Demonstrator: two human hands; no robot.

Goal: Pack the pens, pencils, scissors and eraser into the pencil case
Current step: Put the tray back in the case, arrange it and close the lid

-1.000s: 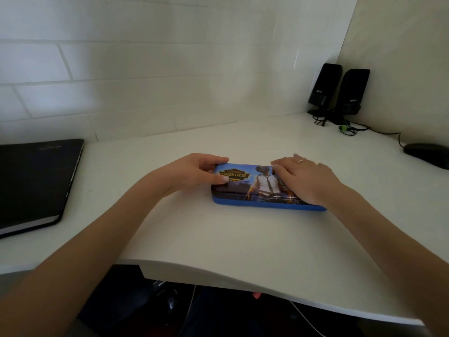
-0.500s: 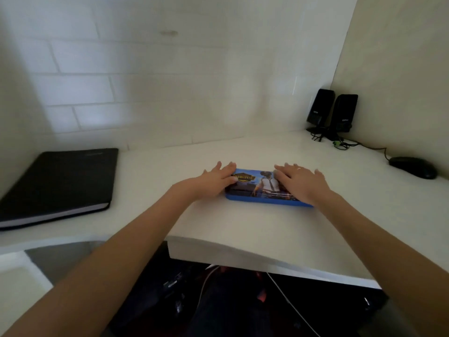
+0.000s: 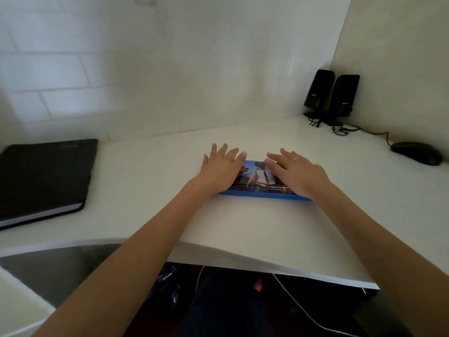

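Note:
A blue pencil case (image 3: pixel 257 183) with a printed game picture on its lid lies closed on the white desk (image 3: pixel 243 227). My left hand (image 3: pixel 220 170) rests flat over its left end with the fingers spread. My right hand (image 3: pixel 295 172), a ring on one finger, lies flat over its right end, fingers extended. Neither hand grips anything. No pens, pencils, scissors or eraser show outside the case.
A closed black laptop (image 3: pixel 41 176) lies at the left of the desk. Two black speakers (image 3: pixel 331 96) with cables stand in the far right corner, and a black mouse (image 3: pixel 416 153) sits at the right. White tiled wall behind.
My left hand has let go of the case's left end and flattened over it with fingers spread. The camera has pulled back and tilted up; the case has not moved.

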